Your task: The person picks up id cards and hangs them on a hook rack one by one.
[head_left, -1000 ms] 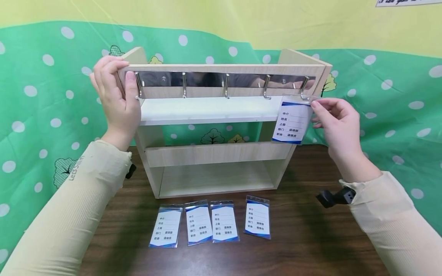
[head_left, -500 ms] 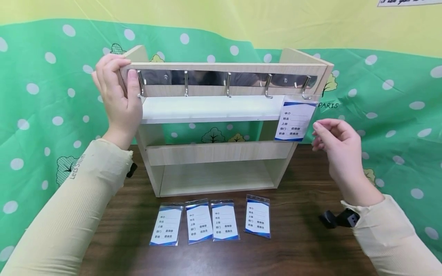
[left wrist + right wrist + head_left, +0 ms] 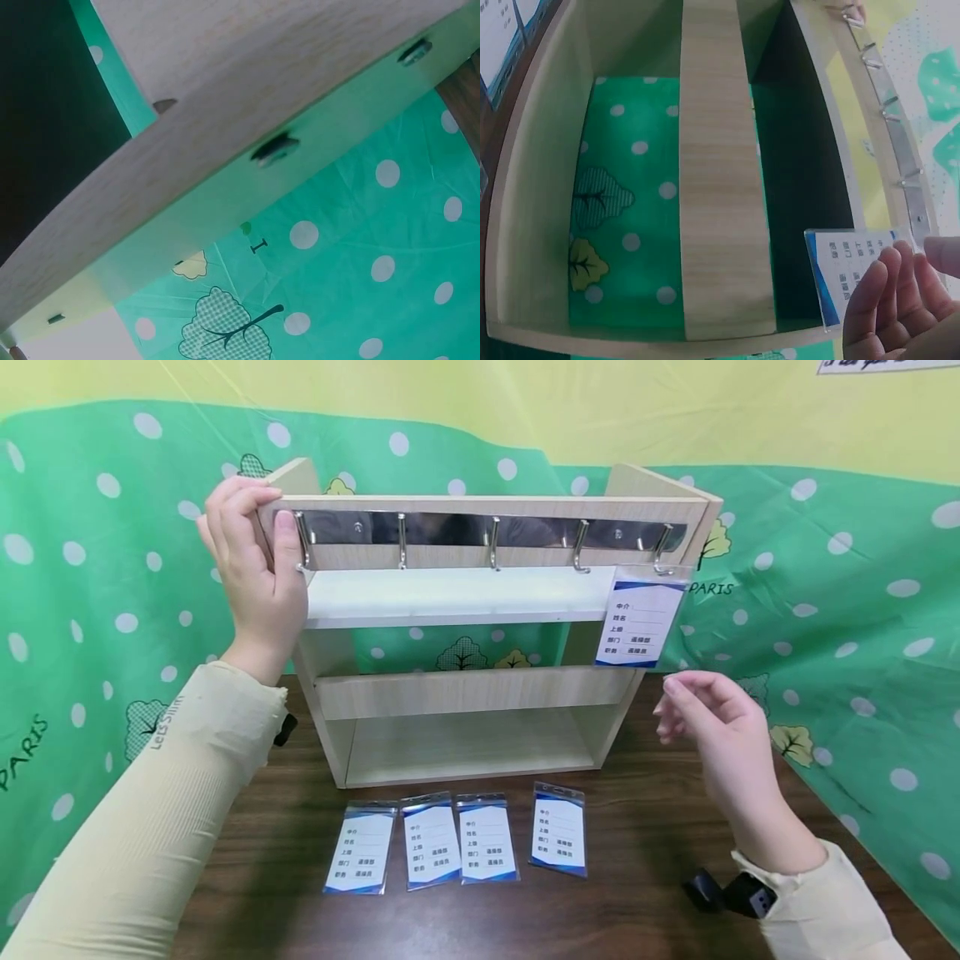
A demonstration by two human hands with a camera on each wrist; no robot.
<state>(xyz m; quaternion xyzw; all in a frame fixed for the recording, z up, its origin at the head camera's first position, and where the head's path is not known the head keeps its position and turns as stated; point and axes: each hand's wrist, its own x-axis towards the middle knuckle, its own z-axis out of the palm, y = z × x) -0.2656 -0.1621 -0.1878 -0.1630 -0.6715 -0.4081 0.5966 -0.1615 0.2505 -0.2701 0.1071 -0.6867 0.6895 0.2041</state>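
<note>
While my left hand point(image 3: 258, 568) grips the upper left corner of the wooden shelf point(image 3: 472, 693), thumb on its front face, my right hand point(image 3: 716, 727) is free, fingers loosely curled, apart from the badge point(image 3: 640, 622) and below right of it. Badge hangs at the rightmost hook point(image 3: 662, 550). Four other badges point(image 3: 486, 842) lie on the table point(image 3: 637, 860), before the shelf.

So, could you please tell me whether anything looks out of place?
Only slightly: the rightmost card on the table lies apart, leaving a wider gap than between the other three cards. Nothing looks spilled.
</note>
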